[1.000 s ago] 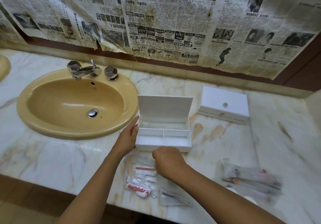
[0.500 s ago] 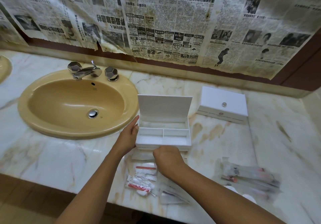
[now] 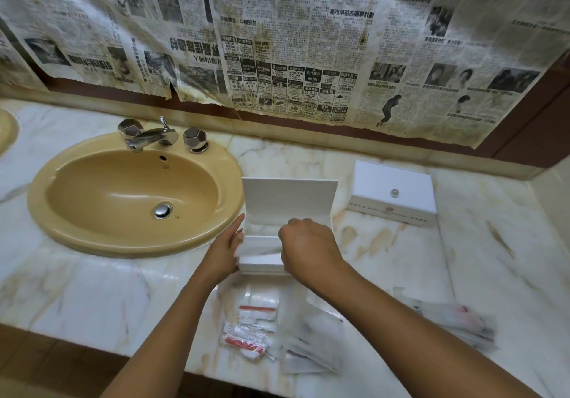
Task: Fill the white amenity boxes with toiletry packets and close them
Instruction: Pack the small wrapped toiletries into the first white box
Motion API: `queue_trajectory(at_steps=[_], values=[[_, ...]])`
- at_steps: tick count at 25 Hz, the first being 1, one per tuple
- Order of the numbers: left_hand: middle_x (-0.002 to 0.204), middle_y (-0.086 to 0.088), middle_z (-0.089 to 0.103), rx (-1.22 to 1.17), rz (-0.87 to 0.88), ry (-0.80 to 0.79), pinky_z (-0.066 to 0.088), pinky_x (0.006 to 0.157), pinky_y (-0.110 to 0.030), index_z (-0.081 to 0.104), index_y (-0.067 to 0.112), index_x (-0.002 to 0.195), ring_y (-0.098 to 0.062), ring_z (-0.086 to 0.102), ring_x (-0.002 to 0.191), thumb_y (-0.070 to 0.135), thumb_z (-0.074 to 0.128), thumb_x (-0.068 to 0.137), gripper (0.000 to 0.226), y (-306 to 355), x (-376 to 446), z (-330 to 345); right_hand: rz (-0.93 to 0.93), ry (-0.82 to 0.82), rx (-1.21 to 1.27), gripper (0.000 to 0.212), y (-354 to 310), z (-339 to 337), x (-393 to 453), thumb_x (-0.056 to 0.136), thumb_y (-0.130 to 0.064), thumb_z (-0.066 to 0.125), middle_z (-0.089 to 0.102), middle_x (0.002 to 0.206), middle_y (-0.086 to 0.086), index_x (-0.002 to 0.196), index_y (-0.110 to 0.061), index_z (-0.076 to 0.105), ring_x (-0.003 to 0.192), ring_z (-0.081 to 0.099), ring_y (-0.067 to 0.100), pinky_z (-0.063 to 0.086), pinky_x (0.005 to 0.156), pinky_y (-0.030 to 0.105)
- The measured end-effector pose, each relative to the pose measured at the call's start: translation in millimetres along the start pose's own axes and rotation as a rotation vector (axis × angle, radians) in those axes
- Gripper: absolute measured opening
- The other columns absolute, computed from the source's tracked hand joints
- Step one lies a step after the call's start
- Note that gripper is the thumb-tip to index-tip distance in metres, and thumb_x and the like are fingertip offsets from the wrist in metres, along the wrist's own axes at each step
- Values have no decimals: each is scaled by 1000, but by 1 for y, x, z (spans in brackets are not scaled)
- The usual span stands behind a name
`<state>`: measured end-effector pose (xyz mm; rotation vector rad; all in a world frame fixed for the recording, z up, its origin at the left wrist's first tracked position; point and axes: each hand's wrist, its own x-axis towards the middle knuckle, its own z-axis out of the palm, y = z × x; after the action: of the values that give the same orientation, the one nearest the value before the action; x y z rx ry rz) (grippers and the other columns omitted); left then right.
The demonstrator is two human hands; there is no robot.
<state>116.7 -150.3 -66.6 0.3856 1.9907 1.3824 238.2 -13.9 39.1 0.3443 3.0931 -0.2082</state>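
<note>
Left to right: the left hand (image 3: 226,254), fingers straight, presses flat against the left wall of the open white amenity box (image 3: 271,252), which stands on the marble surface (image 3: 462,258) beside the basin (image 3: 132,194). The right hand (image 3: 308,248), fingers curled, hovers over the box's compartments; whether it grips a packet cannot be told. Good practice: brace the box, lay each packet flat in one compartment. Loose toiletry packets (image 3: 256,326) lie near the front edge. A second box (image 3: 391,195), lid closed, sits at right.
</note>
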Motion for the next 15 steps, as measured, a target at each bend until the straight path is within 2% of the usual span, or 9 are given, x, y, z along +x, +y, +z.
queue_trajectory(at_steps=[2,3,5,8,12,13,15], values=[[107,-1,57,57,-15,33,57,72,-37,41,42,139,-16,54,88,20,38,104,42,2,0,1,14,71,0,45,5,-6,10,81,4,51,32,69,3,57,-16,19,70,36,23,13,47,26],[100,-5,56,117,-14,59,57,73,-40,46,39,136,-18,52,85,26,37,104,35,2,0,1,26,90,2,45,9,-5,16,82,4,50,34,73,4,57,-16,18,69,36,23,13,46,26],[91,1,53,151,-13,62,57,75,-44,50,36,131,-17,50,80,34,35,103,31,0,1,0,46,108,6,45,14,2,30,82,4,50,36,77,4,57,-16,18,68,36,23,14,45,26],[101,10,61,87,-5,21,58,74,-41,44,49,136,-20,58,86,33,33,104,37,-2,2,0,59,81,-3,36,19,19,46,80,7,50,40,75,5,58,-11,28,65,40,25,27,51,28],[104,26,56,86,24,19,57,69,-32,41,50,138,6,56,84,31,33,104,39,-1,-1,0,53,-40,-44,27,24,38,57,78,11,49,30,59,2,61,-7,40,65,44,27,35,60,30],[112,29,53,81,13,21,57,71,-32,38,50,140,7,55,91,32,34,104,40,-1,0,0,58,-78,-38,22,25,41,60,78,11,49,28,58,2,66,-7,47,66,44,27,36,61,30],[125,31,49,56,-1,18,59,77,-36,36,50,141,0,55,107,34,35,104,40,-3,1,-1,87,-148,-11,14,26,43,67,82,7,51,35,61,2,77,-5,56,70,48,28,39,63,30]])
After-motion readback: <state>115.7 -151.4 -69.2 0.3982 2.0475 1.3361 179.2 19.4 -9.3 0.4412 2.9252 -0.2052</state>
